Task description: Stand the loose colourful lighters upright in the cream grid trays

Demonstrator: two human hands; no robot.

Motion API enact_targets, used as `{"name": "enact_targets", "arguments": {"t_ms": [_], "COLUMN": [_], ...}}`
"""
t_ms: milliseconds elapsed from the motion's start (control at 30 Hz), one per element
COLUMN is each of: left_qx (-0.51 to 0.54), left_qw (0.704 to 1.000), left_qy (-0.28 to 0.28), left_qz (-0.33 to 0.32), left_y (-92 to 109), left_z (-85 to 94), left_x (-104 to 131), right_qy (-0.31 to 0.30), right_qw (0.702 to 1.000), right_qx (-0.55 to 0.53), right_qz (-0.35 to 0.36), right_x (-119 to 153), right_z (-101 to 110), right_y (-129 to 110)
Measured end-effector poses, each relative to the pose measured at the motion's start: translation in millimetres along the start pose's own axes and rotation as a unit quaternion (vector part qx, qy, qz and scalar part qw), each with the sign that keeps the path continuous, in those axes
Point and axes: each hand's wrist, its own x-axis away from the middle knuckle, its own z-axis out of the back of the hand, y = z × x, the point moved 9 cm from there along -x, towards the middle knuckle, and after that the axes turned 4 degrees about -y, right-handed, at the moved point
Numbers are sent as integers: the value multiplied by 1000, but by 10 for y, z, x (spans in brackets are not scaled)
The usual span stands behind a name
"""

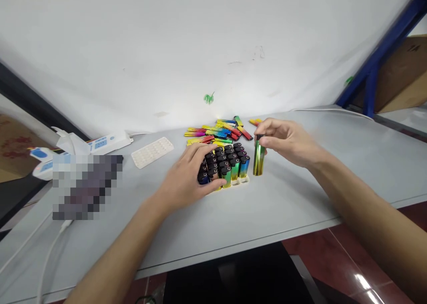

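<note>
My right hand (280, 139) pinches a shiny green and gold lighter (258, 159) by its black top, upright, just right of the filled tray. Around the left side of the standing lighters (227, 173) my left hand (188, 175) is curved, thumb along the front and fingers at the back. These lighters stand in rows in a white tray (240, 182), their black tops up. At the tray's front right corner, a few holes show without lighters. Behind it lies a loose pile of multicoloured metallic lighters (218, 130).
A second white tray (152, 152) with rows of holes lies to the left on the grey table (287, 206). Further left are a power strip (103, 144) with cables and a blurred-out dark object (88, 186). A white wall (167, 50) rises behind.
</note>
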Motion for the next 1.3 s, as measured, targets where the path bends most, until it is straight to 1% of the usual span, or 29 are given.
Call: {"name": "enact_targets", "arguments": {"t_ms": [100,200,400,533,767,1100,1200,1300], "left_qx": [5,8,5,6,12,11,19,18], "left_qw": [1000,1000,1000,1000,1000,1000,1000,1000], "left_qy": [-2,-3,-5,-2,-7,-7,-8,-9], "left_qz": [-2,-5,5,1,1,6,7,6], "left_y": [-1,-5,-13,-3,-14,-4,-11,-19], "left_z": [-11,-19,-24,-19,-26,-20,-18,-20], "left_x": [3,7,5,3,6,6,6,9], "right_qy": [-7,-17,-43,-37,-51,3,1,-17], "right_qw": [997,987,964,962,965,953,947,938], "right_qx": [71,131,191,197,187,217,235,257], "right_qz": [41,91,179,183,179,210,218,231], "right_x": [30,43,69,75,71,76,78,103], "right_z": [-144,-257,-455,-499,-509,-458,-454,-504], "right_y": [-90,-116,-118,-121,-80,-125,-137,-176]}}
